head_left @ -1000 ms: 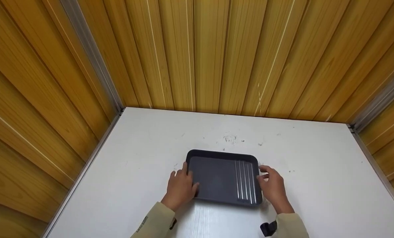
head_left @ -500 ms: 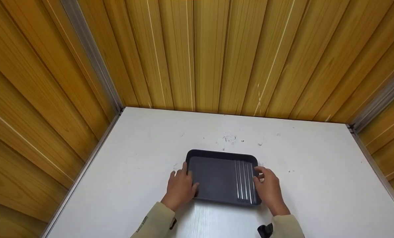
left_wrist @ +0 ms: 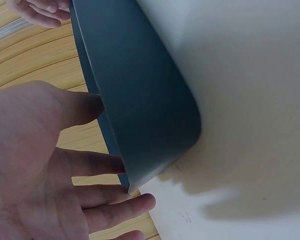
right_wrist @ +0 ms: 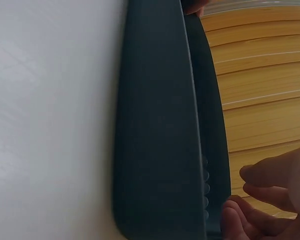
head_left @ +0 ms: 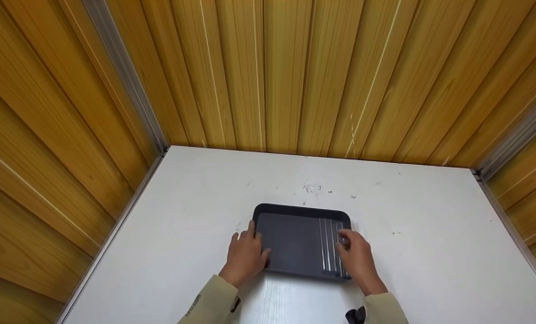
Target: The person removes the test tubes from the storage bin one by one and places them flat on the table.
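Note:
A dark grey rectangular tray (head_left: pixel 290 243) sits on the white table, with several clear tubes (head_left: pixel 328 245) lying side by side along its right end. My left hand (head_left: pixel 244 256) rests on the tray's left rim, fingers spread and mostly straight, the thumb reaching over the edge; the left wrist view shows that hand (left_wrist: pixel 45 165) at the tray corner. My right hand (head_left: pixel 357 258) hovers over the right end by the outermost tubes, thumb and fingers loosely bent. In the right wrist view the hand (right_wrist: pixel 274 200) has gaps between its fingertips, and no held thing shows.
Wood-patterned panels (head_left: pixel 286 76) stand behind and at both sides of the white table (head_left: pixel 195 193). Small dark marks (head_left: pixel 313 189) dot the surface behind the tray. A black wrist device (head_left: pixel 356 315) shows at the right sleeve.
My right hand has moved left, from beside the tray's right rim to over the tubes. The left hand and the tray have stayed in place.

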A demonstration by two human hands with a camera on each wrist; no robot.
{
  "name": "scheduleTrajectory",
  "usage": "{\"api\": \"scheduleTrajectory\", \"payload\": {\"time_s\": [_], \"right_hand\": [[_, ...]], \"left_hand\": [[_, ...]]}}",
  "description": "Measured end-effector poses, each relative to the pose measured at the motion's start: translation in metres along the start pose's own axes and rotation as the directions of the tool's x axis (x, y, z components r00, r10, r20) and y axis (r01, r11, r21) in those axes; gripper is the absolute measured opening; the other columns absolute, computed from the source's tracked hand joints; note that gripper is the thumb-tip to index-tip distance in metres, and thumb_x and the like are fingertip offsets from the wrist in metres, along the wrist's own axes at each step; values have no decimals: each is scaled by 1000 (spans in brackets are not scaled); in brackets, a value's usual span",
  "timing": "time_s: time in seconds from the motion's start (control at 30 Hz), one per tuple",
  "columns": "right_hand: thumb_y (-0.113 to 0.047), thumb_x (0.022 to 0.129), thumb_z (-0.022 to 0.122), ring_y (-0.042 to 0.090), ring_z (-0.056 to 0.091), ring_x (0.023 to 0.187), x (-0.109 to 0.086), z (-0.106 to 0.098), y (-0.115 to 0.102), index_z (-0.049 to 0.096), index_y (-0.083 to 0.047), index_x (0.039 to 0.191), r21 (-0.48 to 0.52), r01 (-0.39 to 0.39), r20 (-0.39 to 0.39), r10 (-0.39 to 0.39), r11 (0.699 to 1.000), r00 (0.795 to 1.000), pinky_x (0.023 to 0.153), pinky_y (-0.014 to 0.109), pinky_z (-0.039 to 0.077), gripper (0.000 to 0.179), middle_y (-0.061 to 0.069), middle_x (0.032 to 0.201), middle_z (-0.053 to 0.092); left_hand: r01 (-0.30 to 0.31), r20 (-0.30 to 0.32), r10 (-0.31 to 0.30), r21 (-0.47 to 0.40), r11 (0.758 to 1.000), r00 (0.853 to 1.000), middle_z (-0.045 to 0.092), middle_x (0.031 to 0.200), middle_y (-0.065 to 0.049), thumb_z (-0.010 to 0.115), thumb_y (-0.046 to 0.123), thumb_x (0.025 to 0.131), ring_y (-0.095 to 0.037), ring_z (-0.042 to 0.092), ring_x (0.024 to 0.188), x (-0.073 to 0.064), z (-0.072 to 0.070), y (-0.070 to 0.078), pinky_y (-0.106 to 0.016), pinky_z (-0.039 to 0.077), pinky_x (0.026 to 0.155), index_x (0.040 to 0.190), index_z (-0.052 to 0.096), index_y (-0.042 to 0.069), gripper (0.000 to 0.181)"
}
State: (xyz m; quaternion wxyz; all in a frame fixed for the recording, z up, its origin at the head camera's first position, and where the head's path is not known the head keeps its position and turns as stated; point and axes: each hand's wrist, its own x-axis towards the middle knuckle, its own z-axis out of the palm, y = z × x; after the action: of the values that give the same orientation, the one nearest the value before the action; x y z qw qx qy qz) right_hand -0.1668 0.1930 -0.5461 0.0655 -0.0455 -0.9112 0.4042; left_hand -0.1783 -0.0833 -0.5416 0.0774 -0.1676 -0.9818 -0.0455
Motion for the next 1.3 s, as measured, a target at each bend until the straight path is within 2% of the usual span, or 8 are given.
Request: {"api": "scheduleTrajectory", "payload": {"time_s": [0.23, 0.47, 1.03, 1.23, 1.3], "right_hand": [[1, 87, 65, 23, 64, 95, -1, 8, -1, 60, 2, 123, 8, 9, 5, -9, 1000, 1000, 73, 31, 53, 36, 16, 114, 64], [-2, 89, 65, 24, 64, 98, 0, 12, -3, 59, 2, 125, 7, 22, 40, -22, 1000, 999, 75, 33, 54, 37, 16, 116, 64], [1, 87, 66, 21, 65, 94, 3, 25, -8, 60, 3, 122, 26, 21, 77, -23, 999, 997, 71, 29, 53, 36, 14, 111, 65], [2, 86, 67, 22, 65, 93, 4, 29, -11, 60, 4, 121, -13, 52, 80, -51, 999, 995, 72, 31, 53, 36, 15, 110, 65], [2, 86, 67, 23, 65, 93, 3, 31, -12, 61, 4, 120, -41, 72, 78, -69, 997, 995, 74, 34, 54, 35, 16, 110, 65]], "left_hand": [[2, -8, -2, -21, 1000, 1000, 50, 140, -24, 63, 41, 91, -30, 62, 111, 1, 2, -1, -48, 46, 96, 120, 63, -2, 51], [-17, -23, 18, 43, 999, 1000, 52, 139, -23, 63, 43, 91, -29, 63, 108, 1, 3, -1, -46, 47, 95, 118, 64, 0, 52], [-8, -25, 9, 19, 1000, 1000, 51, 139, -24, 63, 42, 90, -29, 62, 108, 1, 4, -1, -47, 47, 94, 119, 64, -1, 52], [-3, -24, 3, 1, 1000, 1000, 51, 140, -24, 64, 42, 90, -30, 62, 109, 1, 5, -1, -47, 46, 95, 119, 64, -2, 52], [-11, -36, 12, 26, 1000, 999, 52, 139, -23, 64, 43, 90, -28, 63, 108, 1, 5, -2, -46, 47, 94, 118, 65, -1, 51]]}}
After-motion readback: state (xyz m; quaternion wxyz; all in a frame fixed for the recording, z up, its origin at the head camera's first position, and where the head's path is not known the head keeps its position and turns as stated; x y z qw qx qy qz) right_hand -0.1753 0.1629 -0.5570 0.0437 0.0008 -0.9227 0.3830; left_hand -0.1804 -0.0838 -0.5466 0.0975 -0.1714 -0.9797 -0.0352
